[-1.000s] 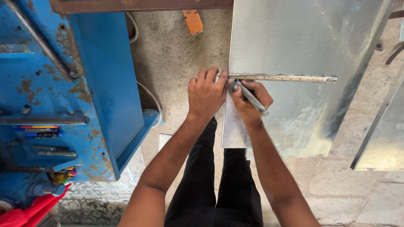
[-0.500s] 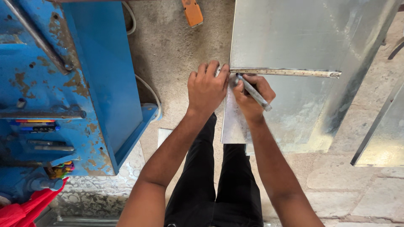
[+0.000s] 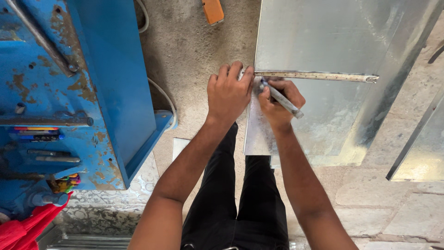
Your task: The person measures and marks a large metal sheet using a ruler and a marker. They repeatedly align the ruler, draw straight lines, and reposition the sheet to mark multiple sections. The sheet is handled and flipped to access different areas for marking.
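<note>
Two hands work close together at the near left corner of a metal sheet point(image 3: 323, 41) lying on the floor. The left hand point(image 3: 227, 92) lies flat, fingers pressing down the end of a steel ruler point(image 3: 319, 76) that runs off to the right across the sheet. Just beside it, the right hand point(image 3: 277, 104) is closed around a marker point(image 3: 283, 99), tip against the ruler's edge. Left of the hands stands a blue machine point(image 3: 106, 78).
</note>
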